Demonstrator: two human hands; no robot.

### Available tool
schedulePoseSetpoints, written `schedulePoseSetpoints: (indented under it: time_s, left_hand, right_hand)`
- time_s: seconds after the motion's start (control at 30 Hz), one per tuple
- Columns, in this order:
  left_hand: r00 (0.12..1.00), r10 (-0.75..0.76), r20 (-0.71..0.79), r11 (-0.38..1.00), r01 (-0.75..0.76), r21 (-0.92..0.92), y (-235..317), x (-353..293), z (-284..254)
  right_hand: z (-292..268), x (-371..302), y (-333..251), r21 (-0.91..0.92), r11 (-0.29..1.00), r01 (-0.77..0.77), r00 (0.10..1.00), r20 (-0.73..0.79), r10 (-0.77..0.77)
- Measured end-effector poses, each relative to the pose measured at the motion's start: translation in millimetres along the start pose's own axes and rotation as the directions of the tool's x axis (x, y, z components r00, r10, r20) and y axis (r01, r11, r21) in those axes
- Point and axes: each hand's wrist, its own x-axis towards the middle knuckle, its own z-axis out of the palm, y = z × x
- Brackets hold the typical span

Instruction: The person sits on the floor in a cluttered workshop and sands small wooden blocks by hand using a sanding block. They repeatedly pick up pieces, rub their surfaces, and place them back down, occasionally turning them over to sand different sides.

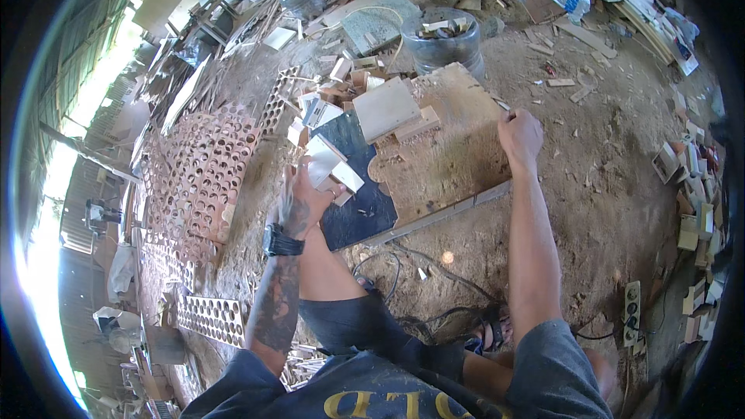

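Note:
My left hand [309, 192], with a watch on its wrist, is closed around a small wooden box [326, 161] with pale flat faces. The box is above a dark blue panel [365, 213]. To the right, my right hand [520, 138] is closed at the edge of a worn wooden board [458, 159]. A short thin grey piece [503, 105] sticks out beyond its fingers; its kind is too small to tell. On the board lie a pale square wooden panel [386, 109] and a small wood block [417, 124].
Small wooden boxes [341, 70] are heaped behind the blue panel. A clear plastic tub [442, 43] of offcuts stands at the board's far edge. Sheets with round holes [202, 174] lie at left. A cable [450, 271] and power strip [632, 314] lie on the dirt floor.

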Motion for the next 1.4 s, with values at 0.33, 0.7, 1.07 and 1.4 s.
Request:
schedulePoseSetpoints:
  time_s: [0.33,0.7,1.07,1.4]
  left_hand:
    - [0.941,0.158,0.300,0.986,-0.166,0.001,-20,114,47]
    - [0.988,-0.071,0.136,0.975,0.098,-0.200,15,153,88]
    - [0.988,0.151,0.041,0.951,-0.134,-0.279,-24,171,105]
    - [0.983,0.052,-0.175,0.971,-0.091,-0.220,-33,209,135]
  right_hand:
    - [-2,-1,-3,0.020,1.000,-0.018,1.000,0.023,0.018]
    - [-2,-1,-6,0.011,0.999,-0.032,0.999,-0.004,0.032]
    - [-3,-2,-13,-0.078,0.995,-0.065,0.998,-0.033,0.062]
    - [-4,-5,-15,-0.071,0.992,-0.101,0.995,0.000,0.101]
